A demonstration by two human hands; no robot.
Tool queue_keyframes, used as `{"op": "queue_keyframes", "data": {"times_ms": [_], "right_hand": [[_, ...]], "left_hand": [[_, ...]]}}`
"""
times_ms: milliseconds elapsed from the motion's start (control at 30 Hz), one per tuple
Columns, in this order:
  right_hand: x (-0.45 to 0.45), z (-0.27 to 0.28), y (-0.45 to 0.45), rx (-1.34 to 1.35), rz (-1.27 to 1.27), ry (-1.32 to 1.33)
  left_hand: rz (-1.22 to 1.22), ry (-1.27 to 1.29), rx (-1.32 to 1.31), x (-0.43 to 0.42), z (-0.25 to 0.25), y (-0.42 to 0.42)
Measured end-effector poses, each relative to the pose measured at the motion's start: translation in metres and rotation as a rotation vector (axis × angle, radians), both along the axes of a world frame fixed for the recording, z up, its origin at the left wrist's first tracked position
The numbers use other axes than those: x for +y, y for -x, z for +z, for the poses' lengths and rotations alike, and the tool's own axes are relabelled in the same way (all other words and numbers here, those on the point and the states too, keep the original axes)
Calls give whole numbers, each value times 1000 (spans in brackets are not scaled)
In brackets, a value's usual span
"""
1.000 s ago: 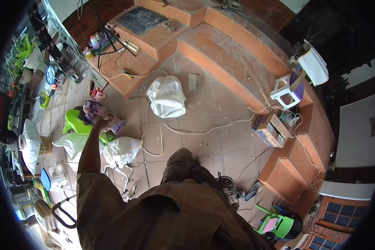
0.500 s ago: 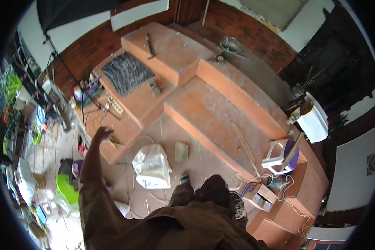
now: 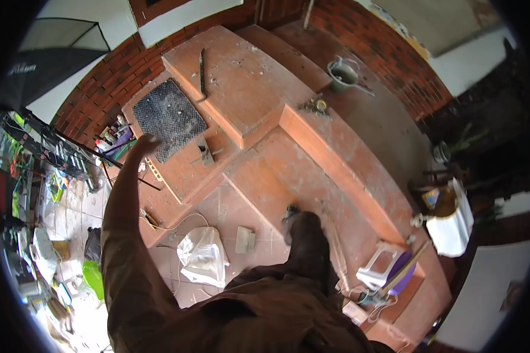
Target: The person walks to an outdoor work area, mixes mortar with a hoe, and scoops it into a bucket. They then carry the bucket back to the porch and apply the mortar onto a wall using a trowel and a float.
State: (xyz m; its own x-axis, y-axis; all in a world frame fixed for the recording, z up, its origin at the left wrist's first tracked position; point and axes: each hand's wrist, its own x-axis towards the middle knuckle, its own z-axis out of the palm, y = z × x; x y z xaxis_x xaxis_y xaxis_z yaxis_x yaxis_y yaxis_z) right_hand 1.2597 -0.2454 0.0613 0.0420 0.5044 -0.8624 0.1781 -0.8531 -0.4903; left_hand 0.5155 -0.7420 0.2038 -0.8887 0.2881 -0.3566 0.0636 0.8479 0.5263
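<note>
My left hand (image 3: 148, 145) is stretched forward above the orange step, beside the near left edge of a dark textured mat (image 3: 169, 117). Motion smears its fingers, so whether it holds anything does not show. A purple basket (image 3: 119, 141) with several bottles stands just left of it. Below it lies a pale power strip (image 3: 153, 170). A small grey metal object (image 3: 204, 153) sits on the step at the mat's right corner. My right hand is out of view.
My foot (image 3: 290, 213) is on the lower orange step (image 3: 265, 176). A white sack (image 3: 203, 256) and a pale block (image 3: 245, 240) lie on the tiles. A long dark tool (image 3: 202, 73) rests on the upper step; a bucket (image 3: 343, 75) stands beyond. A white-and-purple stool (image 3: 386, 267) is at right.
My left hand has moved forward, from over the step's near end to beside the mat. One foot has come up onto the lower step, and the view has shifted forward.
</note>
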Motion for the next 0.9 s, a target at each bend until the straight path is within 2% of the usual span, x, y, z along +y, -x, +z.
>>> {"op": "queue_keyframes", "data": {"times_ms": [33, 100, 167, 233, 300, 333, 367, 433, 500, 600, 633, 667, 700, 733, 767, 800, 833, 867, 900], "right_hand": [[26, 3, 23, -7, 25, 17], [73, 19, 63, -23, 81, 42], [113, 37, 104, -19, 133, 49], [146, 55, 152, -12, 176, 59], [172, 70, 213, 4, 213, 49], [184, 76, 246, 19, 227, 43], [195, 83, 279, 37, 236, 33], [213, 97, 331, 53, 246, 17], [220, 108, 375, 60, 245, 7], [217, 124, 423, 60, 199, -15], [216, 129, 442, 65, 183, -19], [216, 136, 458, 60, 184, -29], [216, 138, 471, 54, 178, -34], [215, 142, 487, 54, 178, -27], [217, 148, 504, 55, 177, -31], [217, 151, 520, 58, 167, -33], [216, 152, 533, 53, 165, -32], [218, 154, 553, 59, 164, -34], [219, 156, 574, 65, 164, -35]], "left_hand": [[92, 123, -58, -14, 1, 3], [191, 131, -166, -47, -14, -6], [294, 269, -405, -38, 0, -26], [377, 175, -531, -18, 18, -49], [512, -148, -648, -76, -91, -47], [396, -325, -663, -59, -52, -53], [497, -389, -603, -32, -30, -57], [600, -74, -675, 13, 9, -44], [634, -39, -734, 20, 12, -22], [643, -129, -722, 40, 18, 39], [651, -256, -826, 32, -23, 81], [390, -74, -757, 38, -53, 129], [94, 146, -489, 60, -62, 178], [-179, 282, -262, 98, -34, 223], [19, 54, -140, 141, 13, 252], [36, -28, -175, 189, 76, 287], [-15, -49, -137, 215, 93, 323], [194, -395, -274, 235, 108, 351], [213, -534, -259, 255, 130, 375]]}}
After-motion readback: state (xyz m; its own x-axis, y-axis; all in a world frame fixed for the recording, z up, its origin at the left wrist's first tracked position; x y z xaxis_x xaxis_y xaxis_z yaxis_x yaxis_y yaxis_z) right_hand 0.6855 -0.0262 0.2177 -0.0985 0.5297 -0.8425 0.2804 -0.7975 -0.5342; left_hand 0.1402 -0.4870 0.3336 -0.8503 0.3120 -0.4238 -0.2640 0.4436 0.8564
